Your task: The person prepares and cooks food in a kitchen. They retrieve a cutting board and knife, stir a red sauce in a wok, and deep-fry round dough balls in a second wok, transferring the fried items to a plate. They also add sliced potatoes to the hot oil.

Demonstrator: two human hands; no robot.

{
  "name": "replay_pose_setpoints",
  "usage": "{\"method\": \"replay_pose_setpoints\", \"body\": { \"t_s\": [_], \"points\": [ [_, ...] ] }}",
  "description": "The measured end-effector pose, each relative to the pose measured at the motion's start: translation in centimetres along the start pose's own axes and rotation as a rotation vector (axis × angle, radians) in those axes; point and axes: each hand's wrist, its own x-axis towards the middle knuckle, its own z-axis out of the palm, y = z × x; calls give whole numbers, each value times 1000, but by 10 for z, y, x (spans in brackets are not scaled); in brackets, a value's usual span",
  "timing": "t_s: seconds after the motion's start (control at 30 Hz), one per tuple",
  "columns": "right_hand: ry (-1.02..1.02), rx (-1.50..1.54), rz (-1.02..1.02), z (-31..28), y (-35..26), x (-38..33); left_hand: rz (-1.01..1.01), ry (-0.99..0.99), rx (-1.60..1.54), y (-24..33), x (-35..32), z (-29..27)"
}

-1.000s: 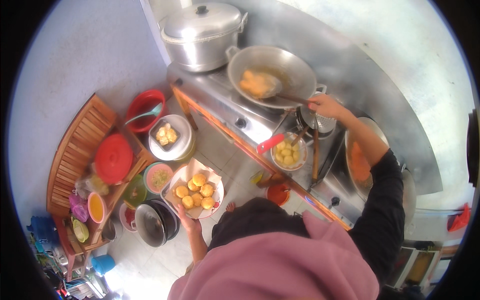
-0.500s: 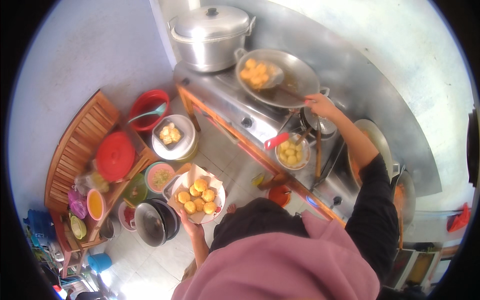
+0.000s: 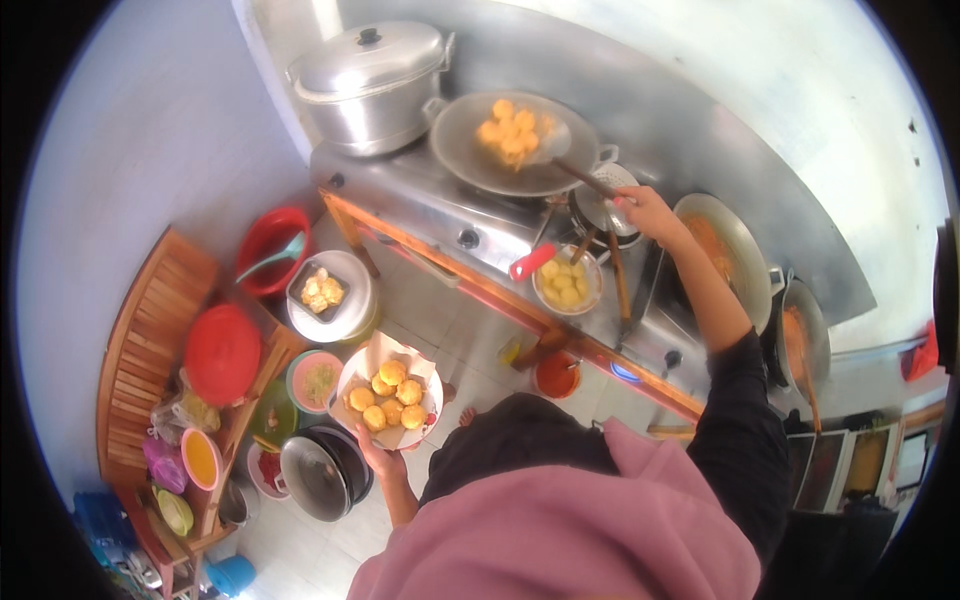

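Left of the round grey metal wok, your left hand, partly curled, grips a white round paper-lined plate of golden fried balls. Within the wok's rim, the orange-gold balls sit farther back than a second ago, apparently scooped up; right of it, your right hand closes around the dark-handled metal skimmer. Far left of the wok stands a slatted brown wooden bench; under the wok runs the wood-edged steel counter.

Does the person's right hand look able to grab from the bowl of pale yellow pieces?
Probably not just now: the right hand grips a long-handled utensil. The bowl looks close, though, with a red handle at its left edge.
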Motion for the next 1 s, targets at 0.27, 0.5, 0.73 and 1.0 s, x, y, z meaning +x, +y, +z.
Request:
{"method": "replay_pose_setpoints", "body": {
  "t_s": [0.27, 0.5, 0.73, 1.0],
  "points": [
    [227, 14, 70, -23, -1, -67, -143, -103, 56, 9, 34, -4],
    [435, 20, 131, -19, -11, -103, -242, -225, 66, 24, 36, 10],
    [666, -1, 223, 5, -29, -120, -238, -214, 154, 23, 38, 15],
    [765, -4, 314, 28, -3, -107, -260, -236, 106, 11, 49, -6]
  ]
}}
